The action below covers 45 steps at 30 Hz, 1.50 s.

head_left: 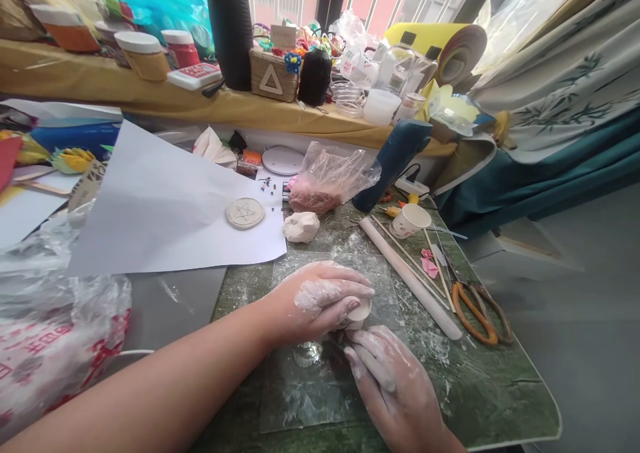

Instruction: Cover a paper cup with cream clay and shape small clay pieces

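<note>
My left hand (320, 300) is closed around a small flat piece of white clay (361, 310), which peeps out at the fingertips. It rests over a clear glass sheet (310, 393) on the green mat (495, 386). My right hand (390, 380) lies just below, fingers together, tips touching the clay's underside. Both hands are smeared with white clay. A lump of white clay (301, 226) sits further back. A round clay disc with a star mark (245, 213) lies on white paper (165, 206).
A white rolling rod (410, 280), thin wooden sticks (410, 256), orange-handled scissors (475, 310) and a paper cup (410, 220) lie to the right. A plastic bag of pink clay (325, 180) and a blue glue gun (395, 160) stand behind. A plastic bag (55, 333) fills the left. The shelf behind holds jars.
</note>
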Available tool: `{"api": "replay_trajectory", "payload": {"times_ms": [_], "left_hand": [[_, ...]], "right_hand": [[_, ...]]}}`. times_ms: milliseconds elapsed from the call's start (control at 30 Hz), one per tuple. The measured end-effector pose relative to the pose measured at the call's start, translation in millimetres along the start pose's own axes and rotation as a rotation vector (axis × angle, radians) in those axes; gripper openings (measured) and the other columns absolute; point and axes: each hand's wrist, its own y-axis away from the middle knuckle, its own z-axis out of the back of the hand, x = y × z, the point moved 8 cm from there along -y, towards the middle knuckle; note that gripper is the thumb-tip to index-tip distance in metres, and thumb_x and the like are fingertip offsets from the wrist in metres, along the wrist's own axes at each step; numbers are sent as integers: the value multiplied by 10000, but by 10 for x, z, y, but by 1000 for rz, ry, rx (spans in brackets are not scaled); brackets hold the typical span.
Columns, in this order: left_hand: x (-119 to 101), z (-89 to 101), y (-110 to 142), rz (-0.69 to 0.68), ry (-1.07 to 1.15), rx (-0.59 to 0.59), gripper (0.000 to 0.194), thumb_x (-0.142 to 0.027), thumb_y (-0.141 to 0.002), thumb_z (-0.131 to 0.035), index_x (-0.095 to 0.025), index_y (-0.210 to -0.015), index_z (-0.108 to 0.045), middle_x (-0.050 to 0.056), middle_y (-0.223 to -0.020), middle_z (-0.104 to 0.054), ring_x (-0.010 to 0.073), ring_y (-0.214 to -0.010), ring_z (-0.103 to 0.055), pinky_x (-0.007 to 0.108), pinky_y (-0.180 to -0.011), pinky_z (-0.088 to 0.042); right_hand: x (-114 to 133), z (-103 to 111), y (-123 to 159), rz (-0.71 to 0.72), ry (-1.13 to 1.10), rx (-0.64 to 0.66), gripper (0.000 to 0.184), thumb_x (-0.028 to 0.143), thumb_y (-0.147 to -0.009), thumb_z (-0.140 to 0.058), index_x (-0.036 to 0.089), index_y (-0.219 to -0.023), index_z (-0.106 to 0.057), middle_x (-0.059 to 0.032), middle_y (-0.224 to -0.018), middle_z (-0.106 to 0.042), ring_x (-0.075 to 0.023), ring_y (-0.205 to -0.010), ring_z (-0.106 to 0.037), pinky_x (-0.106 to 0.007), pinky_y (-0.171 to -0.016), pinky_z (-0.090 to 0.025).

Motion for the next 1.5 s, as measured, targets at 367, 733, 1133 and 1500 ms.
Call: {"api": "replay_trajectory", "payload": {"times_ms": [367, 733, 1133, 1500], "left_hand": [[17, -20, -1, -12, 6, 13, 287, -226, -1009, -477, -201, -1201, -689, 94, -1220, -746, 214, -1101, -711, 370, -974, -549], [22, -2, -23, -23, 18, 3, 276, -198, -1001, -489, -192, -1202, -679, 94, -1211, -749, 208, -1097, -710, 355, -945, -537], [60, 16, -30, -8, 10, 30, 354, -189, -938, -610, -236, -1289, -623, 92, -1276, -716, 221, -1129, -691, 376, -994, -532], [58, 11, -83, -16, 8, 48, 376, -104, -885, -602, -205, -1244, -651, 106, -1235, -722, 221, -1116, -686, 360, -976, -546]], "right_hand": [[63, 115, -3, 18, 15, -86, 182, 260, -984, -586, 212, -1140, -666, -87, -906, -739, -215, -819, -746, -316, -680, -658], [190, 60, 38, 163, -80, -57, 220, 124, -935, -622, 199, -1134, -679, -48, -965, -799, -156, -848, -787, -224, -769, -654], [386, -187, -66, 140, 22, -187, 155, 229, -983, -534, 196, -927, -674, -4, -783, -765, -123, -587, -721, -225, -577, -591], [423, -225, -133, 214, 34, -277, 160, 198, -953, -549, 175, -847, -667, -2, -683, -713, -122, -511, -630, -264, -445, -495]]}}
